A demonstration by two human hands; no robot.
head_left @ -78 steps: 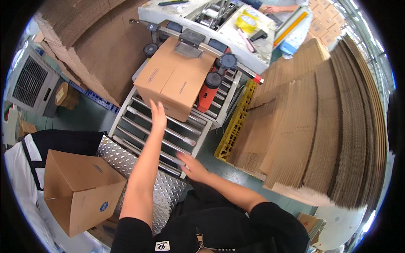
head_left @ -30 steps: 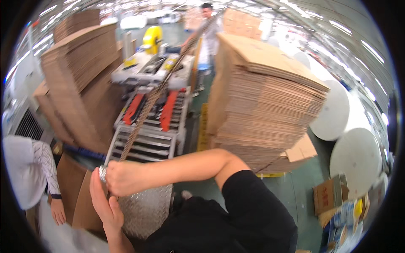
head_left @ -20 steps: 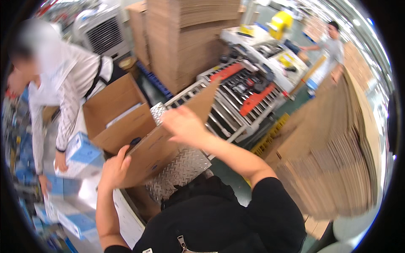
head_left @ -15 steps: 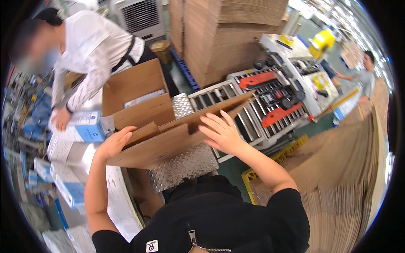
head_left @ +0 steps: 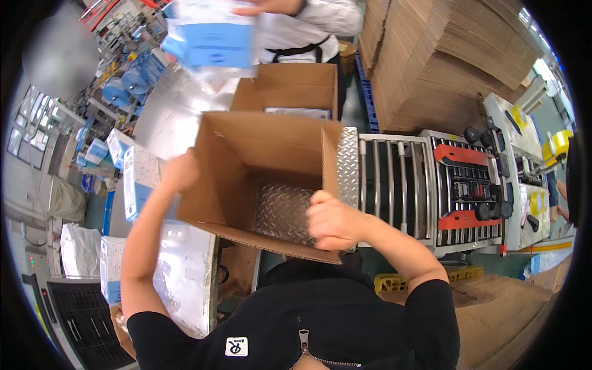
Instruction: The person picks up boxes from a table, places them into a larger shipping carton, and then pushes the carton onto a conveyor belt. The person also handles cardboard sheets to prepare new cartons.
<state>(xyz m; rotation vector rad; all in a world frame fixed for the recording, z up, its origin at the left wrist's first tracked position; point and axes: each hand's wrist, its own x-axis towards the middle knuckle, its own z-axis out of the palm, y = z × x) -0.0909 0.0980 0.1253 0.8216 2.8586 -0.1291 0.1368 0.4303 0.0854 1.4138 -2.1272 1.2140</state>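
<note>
A brown cardboard box point(head_left: 213, 142) stands squared out in front of me, with its top open. Through its bottom shows the diamond-patterned metal plate point(head_left: 283, 213). My left hand point(head_left: 182, 171) is closed on the box's left wall, slightly blurred. On the right, my right hand point(head_left: 333, 222) is curled into a fist around the near end of the right wall. Just beyond stands a second open carton point(head_left: 296, 77) with a white-and-blue package point(head_left: 298, 113) inside.
A co-worker's hand point(head_left: 271, 6) holds a blurred blue-and-white package point(head_left: 216, 43) above the metal table point(head_left: 166, 117). White-and-blue boxes point(head_left: 131, 185) stand left. A roller conveyor point(head_left: 394, 185) runs right, carrying a red-and-black device point(head_left: 472, 188). Stacked cardboard point(head_left: 444, 68) rises behind.
The folded box has been spread into a square shape. My right hand has gone from spread fingers to a closed grip. The co-worker has lifted a package, and my view has turned left.
</note>
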